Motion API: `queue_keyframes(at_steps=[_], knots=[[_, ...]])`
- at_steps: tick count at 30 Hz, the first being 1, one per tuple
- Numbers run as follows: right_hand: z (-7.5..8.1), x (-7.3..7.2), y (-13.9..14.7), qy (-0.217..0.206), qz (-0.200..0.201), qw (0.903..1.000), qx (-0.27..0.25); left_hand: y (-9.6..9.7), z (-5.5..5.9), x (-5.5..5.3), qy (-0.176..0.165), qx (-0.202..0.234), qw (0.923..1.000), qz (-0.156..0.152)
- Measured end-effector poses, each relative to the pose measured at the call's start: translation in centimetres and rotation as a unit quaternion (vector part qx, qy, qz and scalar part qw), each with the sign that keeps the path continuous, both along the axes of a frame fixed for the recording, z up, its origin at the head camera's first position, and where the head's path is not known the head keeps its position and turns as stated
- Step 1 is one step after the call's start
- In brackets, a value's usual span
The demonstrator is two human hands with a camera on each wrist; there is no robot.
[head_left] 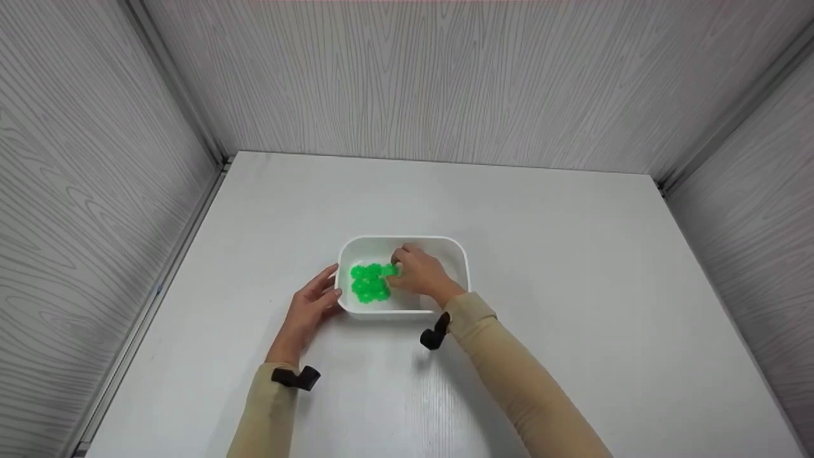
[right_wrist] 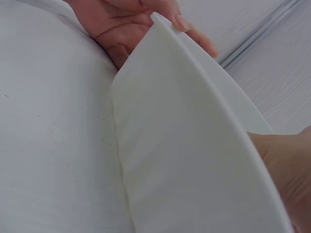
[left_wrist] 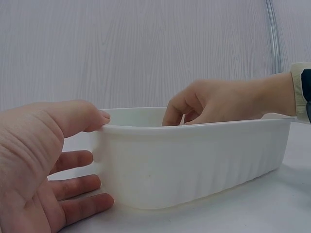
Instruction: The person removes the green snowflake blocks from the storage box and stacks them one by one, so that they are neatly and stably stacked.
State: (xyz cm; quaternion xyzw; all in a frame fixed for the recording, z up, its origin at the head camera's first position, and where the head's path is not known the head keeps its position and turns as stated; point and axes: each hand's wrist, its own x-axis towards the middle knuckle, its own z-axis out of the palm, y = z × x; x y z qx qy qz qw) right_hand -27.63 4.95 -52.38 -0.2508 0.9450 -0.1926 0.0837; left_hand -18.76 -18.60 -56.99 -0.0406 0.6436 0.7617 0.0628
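Observation:
A white plastic bin (head_left: 445, 305) with rounded corners stands on the table. Bright green bumpy pieces (head_left: 369, 286) lie bunched in its left half; their exact kind is too small to tell. The left hand (head_left: 310, 310) steadies the bin's left end; in the left wrist view its thumb (left_wrist: 85, 116) touches the rim, with the other fingers spread along the outer wall. Inside the bin, the right hand (head_left: 421, 272) pinches a green piece (head_left: 390, 270) at the cluster's right side between thumb and fingers. The bin wall hides those fingertips in both wrist views.
The white table (head_left: 572, 286) extends around the bin on every side. Pale wood-grain panels (head_left: 407, 76) enclose it at the back, left and right. A dark wrist-worn device sits on each sleeve, the right one (head_left: 435, 332) close to the bin's front rim.

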Motion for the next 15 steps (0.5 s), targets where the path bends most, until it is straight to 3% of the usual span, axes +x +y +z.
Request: queue_keyframes(at_steps=[8, 15], knots=[[0.7, 0.8, 1.1, 0.036, 0.011, 0.9984, -0.042, 0.0, 0.4, 0.1, -0.003, -0.007, 0.9999, -0.009], [0.5, 1.3, 1.7, 0.073, 0.008, 0.9928, -0.095, 0.0, 0.1, 0.0, -0.004, -0.008, 0.9999, -0.007]])
